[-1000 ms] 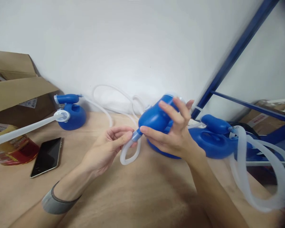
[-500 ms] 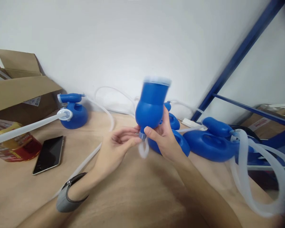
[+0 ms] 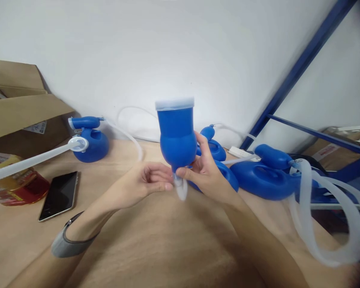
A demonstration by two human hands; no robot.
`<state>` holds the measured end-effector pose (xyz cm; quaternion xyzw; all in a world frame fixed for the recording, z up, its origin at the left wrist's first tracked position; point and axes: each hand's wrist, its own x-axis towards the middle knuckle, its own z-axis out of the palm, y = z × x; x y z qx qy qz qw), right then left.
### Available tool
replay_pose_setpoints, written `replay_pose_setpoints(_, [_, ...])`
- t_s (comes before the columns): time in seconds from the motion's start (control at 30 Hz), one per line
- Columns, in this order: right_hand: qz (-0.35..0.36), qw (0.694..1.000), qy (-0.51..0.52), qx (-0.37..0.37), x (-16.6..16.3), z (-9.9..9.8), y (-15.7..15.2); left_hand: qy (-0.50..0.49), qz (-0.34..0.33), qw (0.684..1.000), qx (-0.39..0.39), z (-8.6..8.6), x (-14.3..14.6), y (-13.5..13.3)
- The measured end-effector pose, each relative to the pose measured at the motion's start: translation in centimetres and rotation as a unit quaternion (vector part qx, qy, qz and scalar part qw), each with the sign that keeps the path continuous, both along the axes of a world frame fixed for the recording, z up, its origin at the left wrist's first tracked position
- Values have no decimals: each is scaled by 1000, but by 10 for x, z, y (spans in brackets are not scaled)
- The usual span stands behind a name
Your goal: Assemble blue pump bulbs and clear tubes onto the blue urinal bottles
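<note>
My right hand (image 3: 208,170) grips the narrow lower end of a blue plastic bulb cup (image 3: 176,134), held upright with its white-rimmed wide mouth on top. My left hand (image 3: 147,182) pinches a short translucent white tube (image 3: 181,190) right at the cup's bottom spout. Fingertips of both hands meet at that joint. Both hands hover just above the tan table (image 3: 174,248).
Blue pump bodies lie on the table: one at back left (image 3: 90,142) with a white tube (image 3: 30,162), others at right (image 3: 265,176) with looped tubing (image 3: 327,224). A black phone (image 3: 59,196), a red-yellow packet (image 3: 16,184), a cardboard box (image 3: 21,110) and a blue rack (image 3: 300,64) surround them.
The blue cup has been turned from lying sideways to upright, mouth up, and shifted slightly left. My right hand moved from its side to its base; my left hand stays on the tube.
</note>
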<state>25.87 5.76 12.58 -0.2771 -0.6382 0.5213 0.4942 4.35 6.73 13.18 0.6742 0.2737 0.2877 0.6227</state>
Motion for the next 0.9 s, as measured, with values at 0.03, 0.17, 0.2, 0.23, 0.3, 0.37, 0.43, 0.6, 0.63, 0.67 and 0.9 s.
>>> replay_pose_setpoints(0.03, [2, 1000, 2, 3, 1, 1, 0, 14, -1, 1000, 13, 0, -1, 0])
replay_pose_setpoints(0.17, [-1, 1000, 3, 0, 2, 2, 0, 58, 38, 991, 118, -3, 0, -6])
replay_pose_setpoints(0.2, [-2, 1000, 5, -1, 1, 3, 0, 65, 53, 985, 153, -5, 1, -8])
replay_pose_setpoints(0.23, [-3, 1000, 7, -1, 1, 3, 0, 70, 65, 978, 184, -6, 2, -9])
replay_pose_setpoints(0.3, [-5, 1000, 9, -4, 0, 3, 0, 79, 71, 967, 232, -9, 3, -12])
replay_pose_setpoints(0.37, [-6, 1000, 6, -10, -1, 3, -2, 91, 63, 956, 273, -10, 3, -13])
replay_pose_setpoints(0.43, [-4, 1000, 3, -13, -1, 4, -3, 108, 58, 943, 310, -10, 2, -12])
replay_pose_setpoints(0.6, [-9, 1000, 8, -13, 1, 8, -5, 104, 48, 949, 293, -10, 3, -8])
replay_pose_setpoints(0.63, [-10, 1000, 8, -14, 2, 8, -4, 92, 44, 957, 272, -10, 3, -7])
replay_pose_setpoints(0.67, [-11, 1000, 9, -15, 3, 8, -3, 81, 39, 963, 253, -11, 4, -7])
replay_pose_setpoints(0.9, [1, 1000, 14, -15, 2, 3, 0, 52, 12, 982, 179, -21, 2, 1])
